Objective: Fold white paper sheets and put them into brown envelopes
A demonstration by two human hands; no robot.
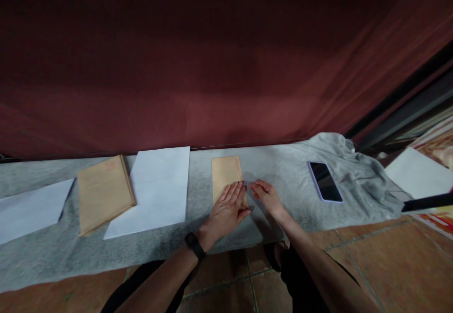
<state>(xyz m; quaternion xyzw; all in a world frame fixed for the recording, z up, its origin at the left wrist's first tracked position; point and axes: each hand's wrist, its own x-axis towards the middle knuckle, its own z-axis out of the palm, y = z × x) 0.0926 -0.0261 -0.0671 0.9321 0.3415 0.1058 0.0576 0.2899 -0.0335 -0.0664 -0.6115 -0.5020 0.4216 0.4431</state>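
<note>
A brown paper envelope [225,171] lies upright in front of me on the grey cloth, small red print along its upper right edge. My left hand [228,207] rests flat over its lower half, fingers stretched out and pointing up and right. Just off the envelope's right edge is my right hand [267,197], its fingers curled in together, with nothing visible in them. The lower part of the envelope is hidden under the left hand.
Grey cloth [201,185] covers the narrow surface. To the left lie a stack of brown envelopes [102,195], a white paper stack [161,185] and another white sheet [31,209]. A phone [325,182] lies right. Dark red fabric [226,91] hangs behind.
</note>
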